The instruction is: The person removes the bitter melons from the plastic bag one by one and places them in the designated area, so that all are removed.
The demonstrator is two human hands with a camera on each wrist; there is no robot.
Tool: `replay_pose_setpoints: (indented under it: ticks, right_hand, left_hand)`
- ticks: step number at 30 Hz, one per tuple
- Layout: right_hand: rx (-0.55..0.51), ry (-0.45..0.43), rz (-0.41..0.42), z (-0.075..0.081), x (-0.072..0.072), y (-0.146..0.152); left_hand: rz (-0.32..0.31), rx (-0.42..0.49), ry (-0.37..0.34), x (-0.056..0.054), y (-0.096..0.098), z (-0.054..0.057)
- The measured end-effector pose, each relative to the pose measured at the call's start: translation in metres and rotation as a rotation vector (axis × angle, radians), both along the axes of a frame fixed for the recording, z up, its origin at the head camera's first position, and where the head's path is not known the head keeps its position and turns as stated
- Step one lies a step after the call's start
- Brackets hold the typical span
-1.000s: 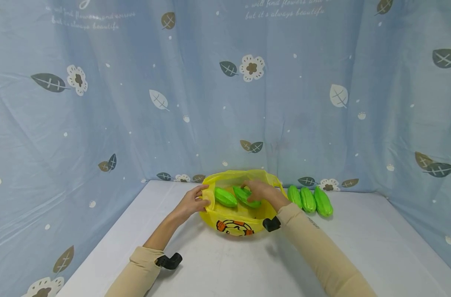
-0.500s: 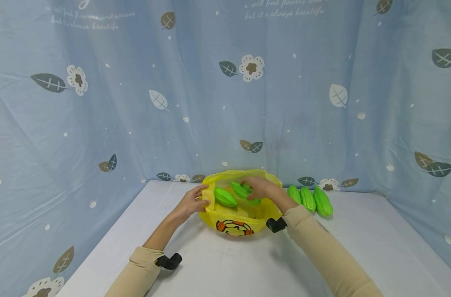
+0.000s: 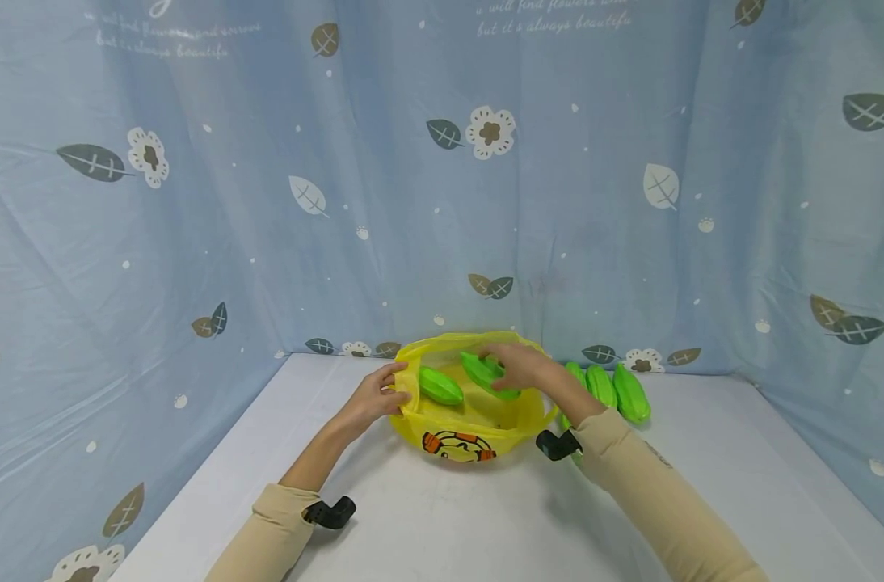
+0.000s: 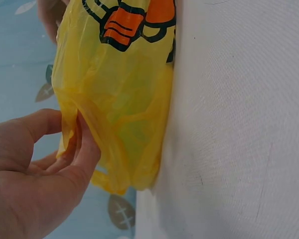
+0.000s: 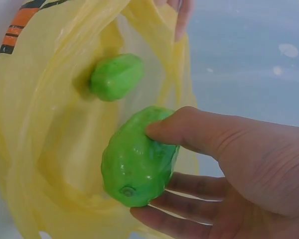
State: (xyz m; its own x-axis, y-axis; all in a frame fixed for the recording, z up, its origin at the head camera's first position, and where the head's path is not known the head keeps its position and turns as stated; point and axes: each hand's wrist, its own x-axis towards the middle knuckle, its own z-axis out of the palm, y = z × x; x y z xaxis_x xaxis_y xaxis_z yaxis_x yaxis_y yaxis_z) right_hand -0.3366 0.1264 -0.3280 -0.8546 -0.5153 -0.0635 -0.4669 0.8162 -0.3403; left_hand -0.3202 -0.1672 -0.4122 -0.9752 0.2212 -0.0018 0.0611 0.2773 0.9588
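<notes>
A yellow plastic bag (image 3: pixel 415 430) with an orange and black cartoon print lies with its mouth held wide. My left hand (image 3: pixel 372 398) pinches the left edge of that mouth; the left wrist view has the thin plastic between thumb and fingers (image 4: pixel 84 149). Over the bag's opening, my right hand (image 3: pixel 524 368) grips a bumpy green bitter melon (image 3: pixel 486 374), thumb on one side and fingers on the other, its end facing the right wrist camera. A second bitter melon (image 3: pixel 439 386) rests inside the bag on the left, also seen in the right wrist view.
Right of the bag, several more green bitter melons (image 3: pixel 633 394) lie side by side on the white table (image 3: pixel 442 517), partly behind my right forearm. A blue curtain (image 3: pixel 384 162) with leaves and flowers closes off the back and sides.
My right hand has raised the bitter melon slightly within the bag's mouth and shifted right with it. The left hand has kept its hold on the bag's edge.
</notes>
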Motion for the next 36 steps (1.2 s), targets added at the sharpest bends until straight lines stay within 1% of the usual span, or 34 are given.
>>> replay_pose_setpoints:
  ticks: [3,6,14,18,22,24,32,36]
  right_hand:
    - [-0.015,0.001,-0.004,0.002,0.003,0.003]
    - [-0.034,0.012,0.014,0.002,0.005,0.009]
    - [-0.086,0.036,0.051,0.003,0.014,0.026]
    - [-0.097,0.036,0.032,0.002,0.017,0.034]
    - [-0.110,0.033,0.013,0.002,0.020,0.043]
    - [-0.116,0.041,0.006,0.001,0.023,0.048]
    - [-0.148,0.075,-0.008,-0.003,0.031,0.069]
    - [-0.166,0.091,-0.012,-0.005,0.034,0.081]
  left_hand:
    - [-0.013,-0.004,0.004,0.000,-0.001,0.000]
    - [-0.021,-0.007,0.011,-0.001,-0.002,0.000]
    - [-0.012,-0.002,0.003,-0.001,-0.003,0.001]
    - [-0.021,0.004,0.003,-0.002,-0.004,0.001]
    - [-0.013,0.009,-0.002,-0.002,-0.004,0.002]
    - [-0.010,0.010,-0.005,-0.001,-0.003,0.002]
    - [-0.035,0.000,0.001,-0.001,-0.003,0.001]
    - [-0.036,-0.003,0.005,0.000,-0.002,0.001]
